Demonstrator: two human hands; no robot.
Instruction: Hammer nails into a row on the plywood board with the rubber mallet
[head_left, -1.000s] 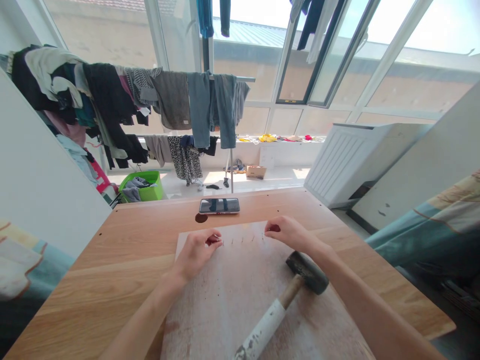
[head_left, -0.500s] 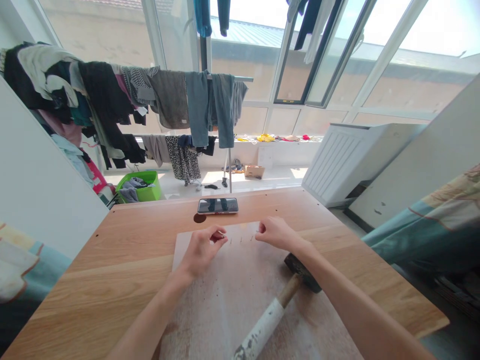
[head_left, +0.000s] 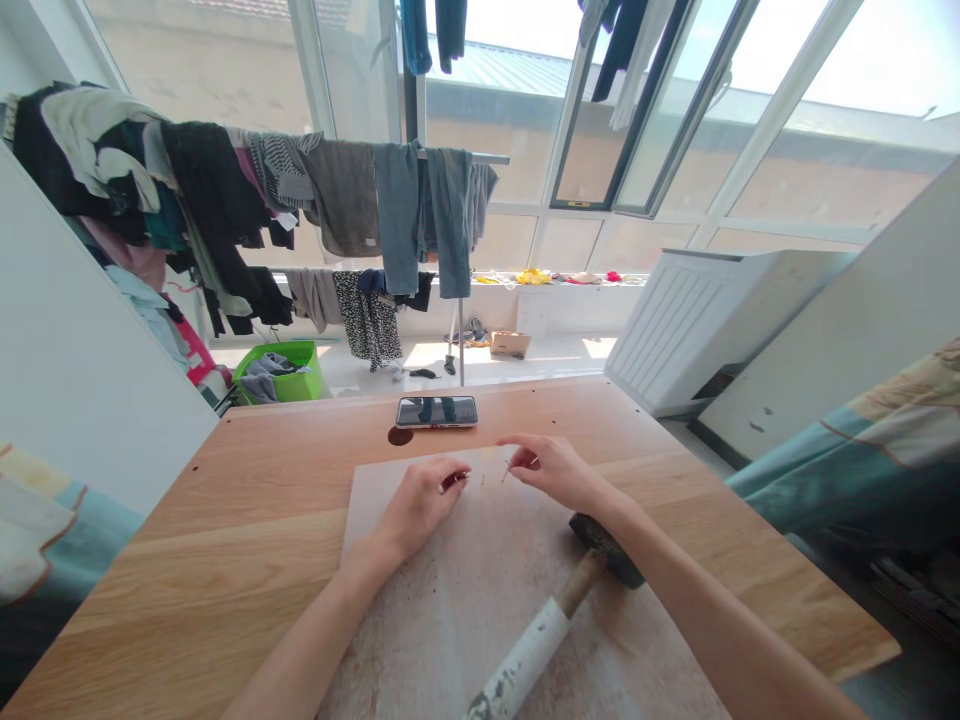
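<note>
My left hand (head_left: 422,503) is closed at the left of a short row of upright nails on a whitish board (head_left: 442,620). Small thin metal bits, seemingly nails, show between its fingertips. A thin nail (head_left: 483,480) stands in the board between my two hands. My right hand (head_left: 555,472) has its index finger stretched over the row, thumb and fingers bent around a nail (head_left: 507,470) at the right end. Below my right forearm lies a hammer (head_left: 536,640), its dark head to the upper right and its white-wrapped handle toward me.
The board rests on a wooden table (head_left: 247,530). Beyond it lies a phone (head_left: 436,411) beside a round hole (head_left: 400,436). Past the table stand a laundry rack with clothes (head_left: 341,200), a green basket (head_left: 304,385) and a white cabinet-like box (head_left: 660,320).
My left hand has shifted right, and its fingers now cover the leftmost nail's place. My right hand's index finger has lifted and stretched out over the row. The hammer stays put.
</note>
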